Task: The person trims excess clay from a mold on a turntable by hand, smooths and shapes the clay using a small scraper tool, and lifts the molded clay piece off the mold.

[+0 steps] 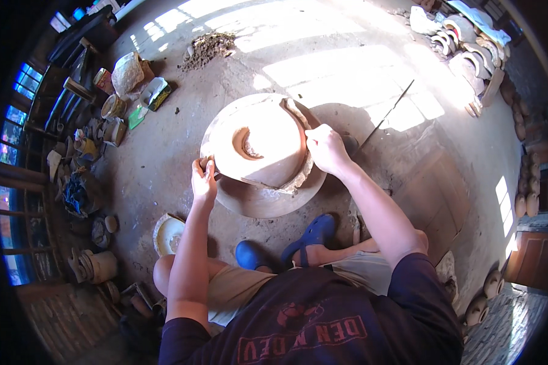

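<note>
Dark T-shirt [329,298], nearest; round disc [256,208], beyond it; pale clay form [277,164] sits on the disc, round hollow [248,144] in top, ragged edge [298,179] rightward. Right hand [329,149], closed at that edge; left hand [204,179], thumb and fingers together at the opposite side; anything gripped, cannot tell.

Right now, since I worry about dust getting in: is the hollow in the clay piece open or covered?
Open: the hollow in the clay piece shows its shaded inside, with nothing lying across it.
</note>
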### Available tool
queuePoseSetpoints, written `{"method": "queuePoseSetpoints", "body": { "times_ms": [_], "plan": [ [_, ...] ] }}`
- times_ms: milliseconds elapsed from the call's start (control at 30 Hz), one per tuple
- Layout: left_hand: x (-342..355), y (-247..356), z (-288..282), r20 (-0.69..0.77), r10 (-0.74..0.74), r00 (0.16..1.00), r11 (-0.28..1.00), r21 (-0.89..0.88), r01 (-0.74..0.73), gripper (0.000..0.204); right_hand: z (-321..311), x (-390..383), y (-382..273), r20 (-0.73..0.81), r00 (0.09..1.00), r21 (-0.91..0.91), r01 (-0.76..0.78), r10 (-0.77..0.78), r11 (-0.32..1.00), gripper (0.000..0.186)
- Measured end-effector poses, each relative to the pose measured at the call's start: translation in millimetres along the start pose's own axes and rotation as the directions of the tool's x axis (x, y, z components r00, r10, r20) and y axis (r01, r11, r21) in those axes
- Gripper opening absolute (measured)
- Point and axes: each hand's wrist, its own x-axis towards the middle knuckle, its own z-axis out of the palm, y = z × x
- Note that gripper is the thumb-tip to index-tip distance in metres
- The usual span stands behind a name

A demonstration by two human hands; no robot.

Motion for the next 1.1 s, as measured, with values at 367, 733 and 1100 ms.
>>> {"method": "queuePoseSetpoints", "body": {
  "times_ms": [367,733,1100],
  "plan": [
    [-28.0,-6.4,3.5,-0.038,-0.016,0.999,0.999,-0.042,0.014,0.040,17.4,-61.9,-54.5,-0.115,0.942,0.139,-0.299,0.315,0.944,0.024],
    [-116.4,54.9,12.9,0.374,0.040,0.927,0.998,-0.059,-0.020,0.029,-28.3,-87.4,-132.5,-0.019,0.997,0.179,0.079,-0.077,0.981,0.039],
    [-157.5,80.4,35.7,0.752,0.013,0.659,0.998,-0.048,0.035,0.051,-30.0,-115.3,-148.0,0.178,0.969,0.319,0.106,-0.169,0.942,0.021]
  ]
}}
